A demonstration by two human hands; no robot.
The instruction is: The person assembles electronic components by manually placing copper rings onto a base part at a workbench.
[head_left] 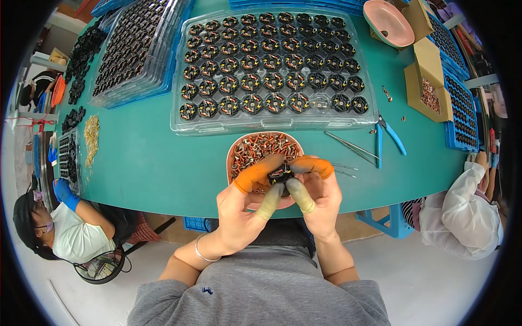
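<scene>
Between my two hands is a small round black part (pixel 279 175) with bits of yellow and red on it. My left hand (pixel 242 209) pinches it from the left, with an orange cover on the forefinger and a pale yellow one on the thumb. On its other side my right hand (pixel 322 202), covered the same way, grips it too. Fingertips hide much of the part. Just beneath is a pink bowl (pixel 230 153) heaped with small orange-and-silver components (pixel 266 142). Beyond the bowl, a clear plastic tray (pixel 217 126) carries rows of similar round black parts.
Tweezers (pixel 352 148) and blue-handled pliers (pixel 392 138) lie right of the bowl. Farther right stand a cardboard box (pixel 416 89) of components and another pink bowl (pixel 389 24). Stacked trays (pixel 130 49) and gold-coloured bits (pixel 91 138) are leftward. Co-workers sit at both sides.
</scene>
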